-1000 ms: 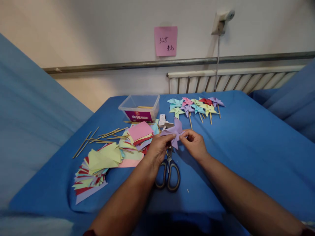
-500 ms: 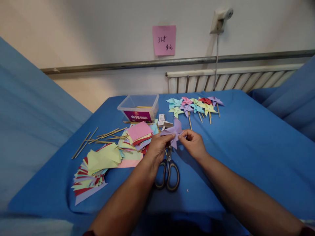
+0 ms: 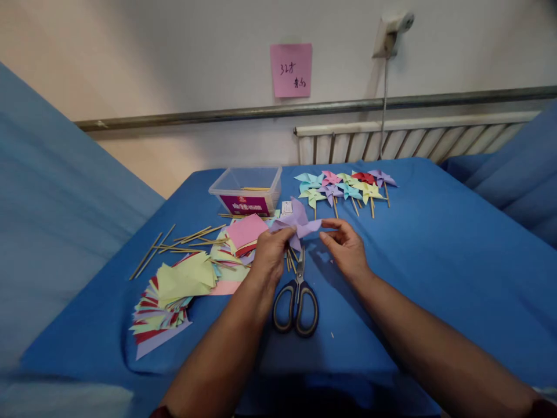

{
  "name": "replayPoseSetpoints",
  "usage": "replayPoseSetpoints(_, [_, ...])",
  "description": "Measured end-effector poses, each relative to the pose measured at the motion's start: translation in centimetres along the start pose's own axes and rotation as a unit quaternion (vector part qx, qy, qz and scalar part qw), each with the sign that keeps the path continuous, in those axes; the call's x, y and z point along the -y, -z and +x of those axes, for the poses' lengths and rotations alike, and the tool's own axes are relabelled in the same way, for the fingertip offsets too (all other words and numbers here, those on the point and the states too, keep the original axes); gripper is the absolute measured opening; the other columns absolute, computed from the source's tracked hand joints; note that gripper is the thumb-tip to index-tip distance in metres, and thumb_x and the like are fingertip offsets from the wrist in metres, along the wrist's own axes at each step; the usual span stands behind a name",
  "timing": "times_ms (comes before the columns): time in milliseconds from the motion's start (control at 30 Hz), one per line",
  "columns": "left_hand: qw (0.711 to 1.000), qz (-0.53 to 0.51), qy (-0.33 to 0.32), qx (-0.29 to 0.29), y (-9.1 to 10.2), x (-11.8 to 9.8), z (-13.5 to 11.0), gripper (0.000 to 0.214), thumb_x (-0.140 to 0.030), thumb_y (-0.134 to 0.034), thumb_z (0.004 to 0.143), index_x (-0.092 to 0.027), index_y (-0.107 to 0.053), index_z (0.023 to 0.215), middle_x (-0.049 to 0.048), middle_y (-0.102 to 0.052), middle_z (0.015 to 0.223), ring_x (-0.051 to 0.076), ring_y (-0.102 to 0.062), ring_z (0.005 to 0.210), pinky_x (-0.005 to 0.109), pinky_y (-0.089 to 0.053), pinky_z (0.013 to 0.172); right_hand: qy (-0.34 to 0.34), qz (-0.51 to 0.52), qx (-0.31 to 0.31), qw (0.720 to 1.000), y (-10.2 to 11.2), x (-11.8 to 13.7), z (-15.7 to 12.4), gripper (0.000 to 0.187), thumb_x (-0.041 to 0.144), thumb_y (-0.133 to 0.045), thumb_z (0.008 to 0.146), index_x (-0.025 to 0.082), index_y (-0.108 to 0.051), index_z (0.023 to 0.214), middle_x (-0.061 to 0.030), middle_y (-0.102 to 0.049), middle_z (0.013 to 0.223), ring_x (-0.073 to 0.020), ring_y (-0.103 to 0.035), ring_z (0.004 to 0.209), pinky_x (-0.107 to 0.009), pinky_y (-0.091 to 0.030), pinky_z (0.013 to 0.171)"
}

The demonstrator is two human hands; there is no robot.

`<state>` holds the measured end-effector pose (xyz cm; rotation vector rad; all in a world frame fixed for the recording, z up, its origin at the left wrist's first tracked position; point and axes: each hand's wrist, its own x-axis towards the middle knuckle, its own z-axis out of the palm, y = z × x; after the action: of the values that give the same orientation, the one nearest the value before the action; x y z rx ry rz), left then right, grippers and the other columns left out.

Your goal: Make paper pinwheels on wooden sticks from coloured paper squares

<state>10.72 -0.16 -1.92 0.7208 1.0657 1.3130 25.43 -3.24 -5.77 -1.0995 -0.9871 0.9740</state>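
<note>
My left hand (image 3: 270, 255) pinches a purple paper pinwheel (image 3: 296, 220) just above the blue cloth. Beside it, my right hand (image 3: 346, 248) has its fingers loosely apart, with a fingertip near the pinwheel's right blade; it holds nothing that I can see. Black-handled scissors (image 3: 296, 299) lie shut on the cloth below both hands. A few wooden sticks (image 3: 289, 260) lie under my left hand.
A row of several finished pinwheels (image 3: 346, 188) on sticks lies at the back. A clear plastic tub (image 3: 246, 189) stands back left. Stacks of coloured paper squares (image 3: 185, 284) and loose sticks (image 3: 185, 239) cover the left. A radiator (image 3: 409, 142) runs behind.
My left hand has carried the purple pinwheel up and to the left. My right hand has let go of it and opened.
</note>
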Motion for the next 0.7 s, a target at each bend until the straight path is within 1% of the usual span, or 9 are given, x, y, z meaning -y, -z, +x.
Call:
replayPoseSetpoints(67, [0.998,-0.04,-0.018,-0.034,0.4,-0.8,0.6,0.028,-0.017,-0.081,0.051,-0.011,-0.072,0.076,0.0043,-0.071,0.07,0.016,-0.064,0.062,0.026,-0.05,0.058,0.006,-0.008,-0.02,1.0,0.2,-0.6,0.5,0.034,0.04,-0.072,0.071,0.02,-0.065,0.098,-0.0009,-0.067,0.085,-0.0105,-0.053,0.06,-0.024,-0.042,0.056])
replayPoseSetpoints(133, [0.995,-0.074,-0.033,-0.063,0.8,-1.3,1.2,0.026,-0.017,-0.08,0.052,-0.012,-0.07,0.075,0.0035,-0.071,0.068,0.015,-0.063,0.059,0.024,-0.047,0.054,0.001,-0.045,-0.02,0.999,0.3,-1.4,0.8,0.029,0.041,-0.07,0.072,0.018,-0.067,0.09,-0.0006,-0.066,0.077,-0.0113,-0.054,0.059,-0.025,-0.042,0.056])
replayPoseSetpoints(233, [0.991,-0.086,-0.048,-0.091,1.2,-1.6,1.9,0.021,-0.02,-0.078,0.055,-0.012,-0.067,0.07,0.0024,-0.067,0.061,0.014,-0.06,0.052,0.023,-0.043,0.047,0.002,-0.12,0.015,0.993,0.4,-2.6,1.1,0.025,0.04,-0.066,0.075,0.017,-0.07,0.085,-0.0002,-0.065,0.068,-0.0134,-0.056,0.059,-0.026,-0.043,0.057])
replayPoseSetpoints(367, [0.987,-0.098,-0.068,-0.106,1.1,-1.4,2.3,0.018,-0.02,-0.077,0.056,-0.012,-0.064,0.066,0.0008,-0.065,0.057,0.013,-0.058,0.049,0.023,-0.042,0.047,0.069,-0.252,0.063,0.963,-0.4,-3.1,1.3,0.019,0.032,-0.059,0.083,0.02,-0.073,0.089,-0.0031,-0.07,0.087,-0.0156,-0.063,0.071,-0.028,-0.049,0.069])
replayPoseSetpoints(433, [0.986,-0.1,-0.072,-0.11,1.1,-1.2,2.3,0.018,-0.02,-0.077,0.055,-0.012,-0.063,0.064,-0.0004,-0.063,0.056,0.012,-0.057,0.048,0.023,-0.041,0.047,0.096,-0.344,0.084,0.93,-1.3,-2.7,1.7,0.02,0.028,-0.056,0.087,0.022,-0.073,0.093,-0.0044,-0.07,0.094,-0.0165,-0.064,0.079,-0.029,-0.049,0.076])
replayPoseSetpoints(500, [0.987,-0.092,-0.07,-0.11,1.1,-1.1,2.3,0.019,-0.021,-0.077,0.053,-0.012,-0.063,0.063,-0.0011,-0.062,0.054,0.011,-0.055,0.045,0.023,-0.037,0.044,0.105,-0.44,0.108,0.885,-2.5,-1.9,2.4,0.023,0.028,-0.052,0.091,0.022,-0.073,0.1,-0.0065,-0.07,0.1,-0.0181,-0.065,0.09,-0.028,-0.048,0.082])
replayPoseSetpoints(533, [0.988,-0.086,-0.067,-0.11,1.1,-1.0,2.3,0.02,-0.022,-0.077,0.053,-0.012,-0.062,0.062,-0.0014,-0.061,0.053,0.011,-0.054,0.044,0.022,-0.035,0.043,0.101,-0.487,0.125,0.858,-3.2,-1.5,2.8,0.026,0.028,-0.05,0.093,0.022,-0.073,0.104,-0.0074,-0.069,0.105,-0.0187,-0.064,0.095,-0.028,-0.047,0.084])
replayPoseSetpoints(600, [0.989,-0.078,-0.057,-0.109,1.1,-1.0,2.2,0.021,-0.024,-0.077,0.053,-0.013,-0.061,0.061,-0.0017,-0.059,0.051,0.011,-0.052,0.042,0.023,-0.033,0.042,0.071,-0.592,0.18,0.782,-4.5,-0.7,3.7,0.032,0.029,-0.044,0.096,0.023,-0.071,0.112,-0.0096,-0.067,0.114,-0.0206,-0.064,0.101,-0.029,-0.046,0.087])
replayPoseSetpoints(700, [0.989,-0.089,-0.039,-0.108,1.1,-1.0,2.3,0.022,-0.023,-0.078,0.052,-0.012,-0.062,0.062,-0.001,-0.06,0.053,0.011,-0.053,0.045,0.022,-0.036,0.045,0.045,-0.627,0.204,0.75,-6.2,0.1,5.0,0.031,0.024,-0.047,0.093,0.02,-0.07,0.113,-0.0132,-0.069,0.113,-0.0249,-0.066,0.101,-0.032,-0.047,0.084])
